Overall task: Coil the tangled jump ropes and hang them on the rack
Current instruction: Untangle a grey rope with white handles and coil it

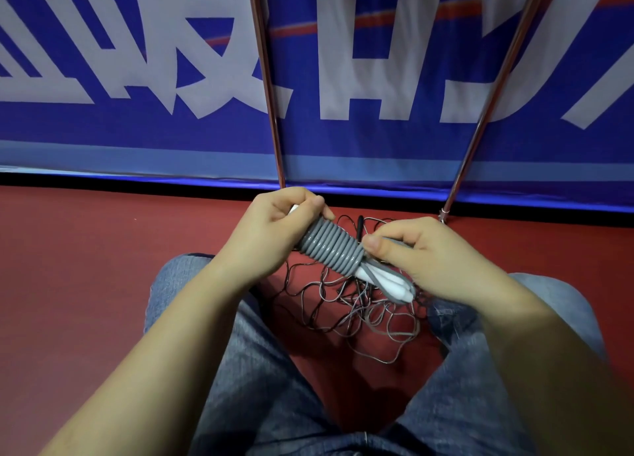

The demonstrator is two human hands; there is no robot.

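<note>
While coiled, fingers (308,204) around rope (331,246).

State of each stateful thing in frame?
Grey rope: coiled tightly round white handles, held off the floor.
Left hand: grips the bundle's upper end.
Right hand: pinches the rope's end.
Thin ropes: tangled on the floor.
Rack poles: upright.

A gray jump rope (331,248) is wound in tight rings around its white handles (387,284), making a neat bundle that tilts down to the right. More thin ropes (360,315) lie in a messy tangle on the red floor (85,249) under it, with a black handle (360,227) poking up. Two shiny rack poles (266,78) stand behind, leaning apart at the top.
</note>
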